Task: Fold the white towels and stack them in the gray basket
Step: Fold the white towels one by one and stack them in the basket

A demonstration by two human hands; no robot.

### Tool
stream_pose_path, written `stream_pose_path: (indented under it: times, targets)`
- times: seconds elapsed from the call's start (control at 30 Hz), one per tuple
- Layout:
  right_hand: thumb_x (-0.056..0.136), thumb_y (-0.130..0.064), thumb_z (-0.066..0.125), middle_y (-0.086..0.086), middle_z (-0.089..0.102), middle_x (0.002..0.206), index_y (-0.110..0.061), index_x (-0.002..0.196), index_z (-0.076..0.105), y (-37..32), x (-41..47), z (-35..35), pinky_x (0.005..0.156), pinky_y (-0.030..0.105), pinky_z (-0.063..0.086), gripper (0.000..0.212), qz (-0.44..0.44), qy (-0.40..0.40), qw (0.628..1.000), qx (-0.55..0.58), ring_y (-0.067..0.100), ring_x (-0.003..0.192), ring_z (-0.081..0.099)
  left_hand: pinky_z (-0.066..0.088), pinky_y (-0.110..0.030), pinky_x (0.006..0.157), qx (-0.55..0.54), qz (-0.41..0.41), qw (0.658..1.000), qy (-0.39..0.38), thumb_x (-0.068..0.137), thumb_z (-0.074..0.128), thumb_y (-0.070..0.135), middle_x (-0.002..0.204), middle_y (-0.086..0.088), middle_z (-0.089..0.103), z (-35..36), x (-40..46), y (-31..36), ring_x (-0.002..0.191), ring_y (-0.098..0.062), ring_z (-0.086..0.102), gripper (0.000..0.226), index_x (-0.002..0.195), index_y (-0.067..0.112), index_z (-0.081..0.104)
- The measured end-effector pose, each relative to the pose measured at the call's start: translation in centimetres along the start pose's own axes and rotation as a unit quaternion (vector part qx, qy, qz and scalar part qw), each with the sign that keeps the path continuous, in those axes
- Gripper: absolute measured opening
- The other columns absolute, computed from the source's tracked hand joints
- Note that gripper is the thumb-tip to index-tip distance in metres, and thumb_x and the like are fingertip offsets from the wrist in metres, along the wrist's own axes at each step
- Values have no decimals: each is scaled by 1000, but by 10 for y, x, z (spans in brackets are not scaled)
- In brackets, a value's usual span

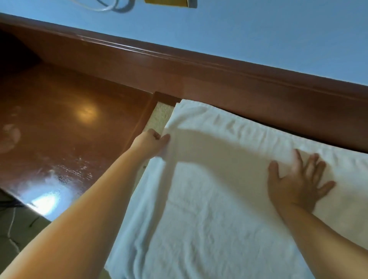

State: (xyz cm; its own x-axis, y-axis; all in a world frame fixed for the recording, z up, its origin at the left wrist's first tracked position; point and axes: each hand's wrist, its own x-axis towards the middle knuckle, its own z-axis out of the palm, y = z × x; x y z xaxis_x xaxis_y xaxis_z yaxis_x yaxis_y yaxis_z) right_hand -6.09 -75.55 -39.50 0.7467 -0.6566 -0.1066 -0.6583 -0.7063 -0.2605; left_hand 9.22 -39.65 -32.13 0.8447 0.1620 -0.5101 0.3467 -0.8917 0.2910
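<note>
Towel (209, 209) lies spread on bed beside wooden nightstand (59, 129), long axis toward headboard (219, 79). Left hand (151, 143) pinches far-left corner in narrow grip; right hand (298, 185) presses flat, fingers splayed. Fold likely runs left-to-right.

Towel (209, 209): cut by frame edge at 3 and 6 o'clock, full extent unknown. Surface under towel hidden, only pale strip (159, 117) showing at 10 o'clock. Left hand (152, 142): fingertips tucked under towel edge, hidden. Right hand (298, 185): fingers motion-blurred. Cable (111, 6) and yellow object (169, 2) at 12 o'clock cut by top edge, identity unclear.
</note>
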Motion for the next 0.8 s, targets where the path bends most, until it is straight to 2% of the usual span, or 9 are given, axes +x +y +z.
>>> stream_pose_path:
  times: [0.07, 0.13, 0.2, 0.27, 0.4, 0.53, 0.6, 0.7, 0.8]
  targets:
    - [94, -65, 42, 9, 8, 173, -38, 158, 26, 0, -1, -3, 121, 66, -8, 72, -6, -5, 1000, 27, 25, 160, 1, 44, -33, 80, 48, -20, 996, -78, 91, 65, 57, 104, -1, 64, -5, -29, -28, 98, -24, 61, 41, 102, 18, 64]
    - [93, -68, 40, 10, 6, 173, -38, 158, 24, 0, 0, -7, 121, 68, -8, 73, -10, -16, 1000, 24, 27, 160, 0, 47, -34, 80, 68, -50, 983, -162, 78, 73, 53, 105, -1, 67, -5, -67, -61, 99, -22, 62, 35, 92, 21, 68]
    - [93, -72, 34, 10, 3, 174, -38, 159, 21, 0, 1, -10, 121, 68, -9, 76, -11, -34, 999, 7, 28, 160, -2, 49, -34, 80, 56, -61, 975, -204, 77, 74, 46, 100, 2, 69, 3, -104, -92, 94, -17, 63, 26, 89, 24, 69]
    - [92, -74, 31, 9, -1, 174, -36, 161, 18, -2, 1, -13, 121, 68, -9, 79, -16, -58, 998, 2, 28, 160, -5, 48, -33, 76, 35, -50, 984, -170, 89, 71, 42, 94, 4, 68, 18, -135, -118, 89, -16, 63, 17, 92, 25, 68]
    - [87, -75, 41, 8, -3, 174, -36, 162, 13, 1, 1, -31, 121, 69, -7, 88, -27, -121, 992, 10, 26, 160, -8, 50, -37, 74, -25, -71, 997, 16, 98, 60, 48, 85, 6, 61, 41, -166, -160, 87, -28, 62, 22, 92, 27, 58]
    - [91, -59, 60, 7, 9, 173, -28, 161, 27, 3, -36, -40, 123, 67, -2, 83, -119, -107, 987, 17, 26, 159, 2, 54, -37, 76, -25, -36, 999, -27, 96, 58, 54, 85, 7, 66, 48, -198, -176, 82, -19, 62, 24, 91, 31, 60]
    - [92, -45, 70, 8, 13, 172, -24, 158, 37, -8, -74, -35, 124, 61, 1, 76, -191, -110, 975, 21, 26, 159, 7, 52, -40, 86, -28, 7, 999, -21, 98, 58, 49, 95, 7, 64, 54, -214, -181, 94, -21, 57, 21, 99, 28, 62]
    - [89, -27, 76, 8, 23, 170, -22, 152, 49, -35, -136, -18, 126, 51, 16, 68, -291, -175, 939, 59, 28, 157, 14, 43, -41, 104, -34, 47, 998, -23, 100, 57, 50, 122, 7, 51, 65, -228, -189, 115, -22, 45, 30, 125, 34, 62]
    - [89, -18, 71, 7, 30, 168, -22, 149, 54, -68, -183, -3, 121, 47, 33, 62, -362, -227, 900, 81, 28, 155, 21, 40, -39, 108, -32, 80, 996, -25, 103, 54, 49, 127, 6, 47, 74, -232, -189, 117, -24, 44, 28, 127, 38, 63]
